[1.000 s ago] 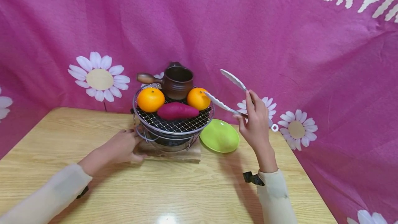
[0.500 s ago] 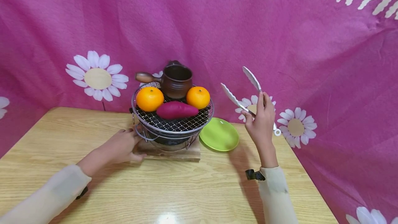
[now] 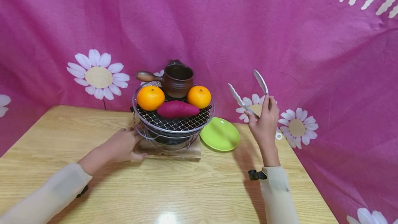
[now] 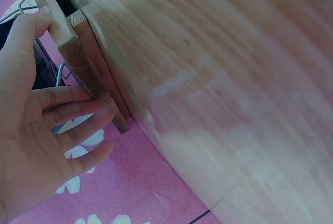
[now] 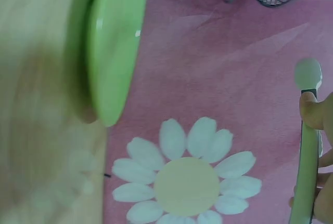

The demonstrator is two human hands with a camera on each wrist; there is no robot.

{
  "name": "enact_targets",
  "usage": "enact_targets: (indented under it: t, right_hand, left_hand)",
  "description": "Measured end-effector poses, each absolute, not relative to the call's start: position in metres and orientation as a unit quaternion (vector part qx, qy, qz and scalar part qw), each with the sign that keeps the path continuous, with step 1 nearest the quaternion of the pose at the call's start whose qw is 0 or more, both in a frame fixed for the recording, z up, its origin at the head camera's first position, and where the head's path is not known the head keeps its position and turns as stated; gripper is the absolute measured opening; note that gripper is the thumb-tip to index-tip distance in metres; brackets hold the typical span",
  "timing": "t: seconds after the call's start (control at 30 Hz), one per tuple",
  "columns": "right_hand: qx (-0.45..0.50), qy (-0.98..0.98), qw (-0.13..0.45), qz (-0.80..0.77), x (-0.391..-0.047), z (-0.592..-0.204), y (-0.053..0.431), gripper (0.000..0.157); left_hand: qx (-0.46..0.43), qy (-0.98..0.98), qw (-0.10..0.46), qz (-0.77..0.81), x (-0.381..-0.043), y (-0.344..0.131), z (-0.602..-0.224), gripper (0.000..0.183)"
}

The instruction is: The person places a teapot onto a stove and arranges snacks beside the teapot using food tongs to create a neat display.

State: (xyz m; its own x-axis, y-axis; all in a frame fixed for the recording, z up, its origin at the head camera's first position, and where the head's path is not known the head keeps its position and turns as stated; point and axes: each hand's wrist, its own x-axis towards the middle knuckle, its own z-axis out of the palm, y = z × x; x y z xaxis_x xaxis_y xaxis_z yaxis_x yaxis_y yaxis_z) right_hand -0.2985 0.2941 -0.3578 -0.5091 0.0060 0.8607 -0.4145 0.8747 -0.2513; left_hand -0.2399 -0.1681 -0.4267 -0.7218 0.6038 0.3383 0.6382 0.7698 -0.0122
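Note:
My right hand (image 3: 263, 124) grips a pair of tongs (image 3: 237, 94) with pale scalloped tips. The tongs are spread, with nothing between the tips, above and right of a lime-green plate (image 3: 219, 134). My left hand (image 3: 122, 147) rests at the left end of a wooden board (image 3: 174, 153) under a round tabletop grill (image 3: 169, 134). In the left wrist view, its thumb touches the board (image 4: 86, 68) and its fingers lie fairly straight against the end. On the grill's mesh sit two oranges (image 3: 150, 98), a purple sweet potato (image 3: 178, 109) and a dark brown side-handled pot (image 3: 178, 80).
A light wooden table (image 3: 174, 189) carries everything. Pink cloth (image 3: 199, 20) with white daisies hangs close behind the table and along its right side. The plate stands right beside the grill.
My right hand has drawn the tongs away from the right orange, rightward past the plate. The left hand, the grill and the food on it stay where they were.

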Motion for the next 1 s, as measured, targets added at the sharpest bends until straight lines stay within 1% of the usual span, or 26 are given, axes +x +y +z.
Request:
enact_targets:
  t: [0.1,0.37,0.57,0.83,1.0]
  right_hand:
    - [0.12,-0.843,0.478,0.216,-0.299,-0.363,0.298,0.083]
    - [0.12,-0.867,0.458,0.159,-0.3,-0.377,0.31,0.076]
    - [0.109,-0.882,0.437,0.141,-0.299,-0.387,0.318,0.077]
    - [0.05,-0.913,0.369,0.165,-0.296,-0.398,0.32,0.082]
    - [0.023,-0.919,0.352,0.177,-0.294,-0.403,0.319,0.083]
  left_hand:
    - [-0.337,-0.926,0.165,-0.052,-0.24,-0.168,-0.426,0.074]
    - [-0.34,-0.923,0.173,-0.051,-0.239,-0.169,-0.425,0.07]
    - [-0.345,-0.92,0.177,-0.052,-0.239,-0.169,-0.423,0.071]
    - [-0.339,-0.924,0.168,-0.049,-0.24,-0.168,-0.424,0.071]
    - [-0.338,-0.926,0.164,-0.043,-0.24,-0.168,-0.425,0.073]
